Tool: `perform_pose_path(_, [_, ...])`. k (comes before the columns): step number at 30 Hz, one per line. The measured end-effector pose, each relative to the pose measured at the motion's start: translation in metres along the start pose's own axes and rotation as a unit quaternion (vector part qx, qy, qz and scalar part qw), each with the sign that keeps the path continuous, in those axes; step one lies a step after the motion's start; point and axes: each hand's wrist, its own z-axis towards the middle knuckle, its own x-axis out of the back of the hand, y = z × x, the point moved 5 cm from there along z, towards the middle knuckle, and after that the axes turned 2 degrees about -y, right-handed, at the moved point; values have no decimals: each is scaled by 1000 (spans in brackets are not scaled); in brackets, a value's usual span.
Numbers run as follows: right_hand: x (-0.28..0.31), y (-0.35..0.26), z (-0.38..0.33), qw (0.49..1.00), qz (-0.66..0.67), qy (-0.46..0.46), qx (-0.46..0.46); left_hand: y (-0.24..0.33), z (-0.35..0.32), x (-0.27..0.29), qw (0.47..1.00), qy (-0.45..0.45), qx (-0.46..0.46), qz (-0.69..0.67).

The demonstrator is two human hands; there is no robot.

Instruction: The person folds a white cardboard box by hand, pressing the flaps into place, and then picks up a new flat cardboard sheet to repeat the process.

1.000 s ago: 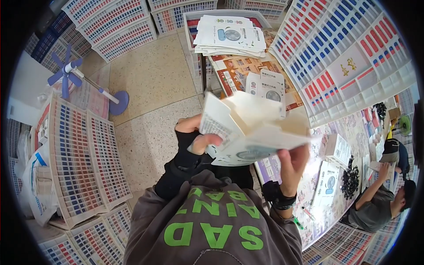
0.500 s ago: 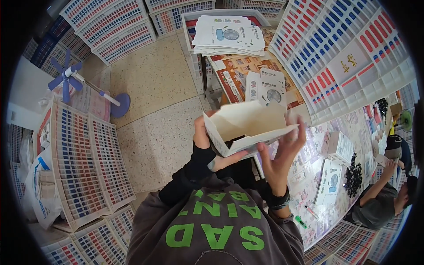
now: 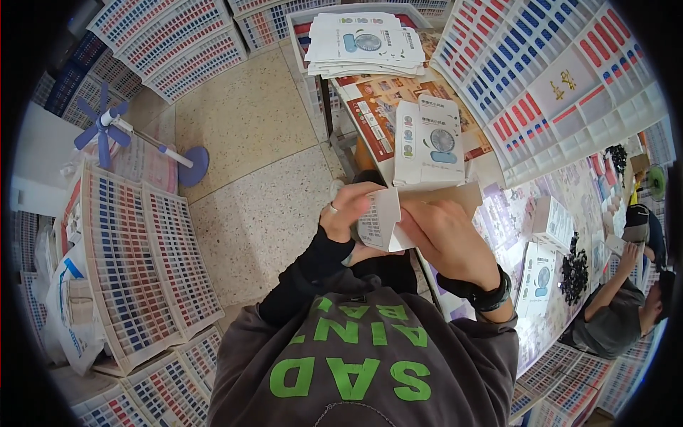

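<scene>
A small white cardboard box [image 3: 379,226] with raised flaps is in front of my chest. My left hand [image 3: 348,211], with a ring on one finger, grips the box's left side. Over the box's open side lies my right hand [image 3: 445,231], its fingers bent down into the opening. The fingertips are hidden there, so I cannot see whether they hold anything. Just beyond the box, flat printed cartons [image 3: 432,139] lie on the table's corner, showing a fan picture.
A stack of flat cartons [image 3: 366,44] lies at the back. A white plastic crate [image 3: 548,92] stands at the right. Finished-looking boxes [image 3: 553,219] and small black parts [image 3: 573,274] are on the table near another person [image 3: 615,320]. A purple fan [image 3: 107,128] stands at left.
The box has turned and tilted, with its opening now facing rightward. My right hand has moved from beside the box to over and into its opening. The flat cartons beyond are more visible.
</scene>
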Motion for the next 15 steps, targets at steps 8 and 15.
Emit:
perform_pose_path(8, [-14,15,-2,995,76,-57,-27,3,-4,-1,987,-73,-18,139])
perform_pose_path(15, [6,15,-47,907,-100,403,76,5,-8,-9,984,-93,-65,139])
